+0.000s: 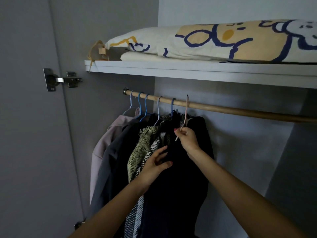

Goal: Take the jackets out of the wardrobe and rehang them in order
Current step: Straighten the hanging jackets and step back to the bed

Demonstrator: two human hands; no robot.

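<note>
The right hand (186, 137) pinches the pink hanger (186, 115) of the black jacket (188, 169), last in the row bunched at the left end of the rail (240, 111). The left hand (157, 164) rests open against its front. This looks like a jacket being taken out; next the hook must lift clear of the rail.

Smooth wooden rail (223, 109), rough tweed jacket (142, 146), shiny metal hinge (60, 79)

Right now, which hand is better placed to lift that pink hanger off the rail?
The right hand: it already grips the pink hanger just below the wooden rail. The left hand sits lower, touching the black jacket.
</note>
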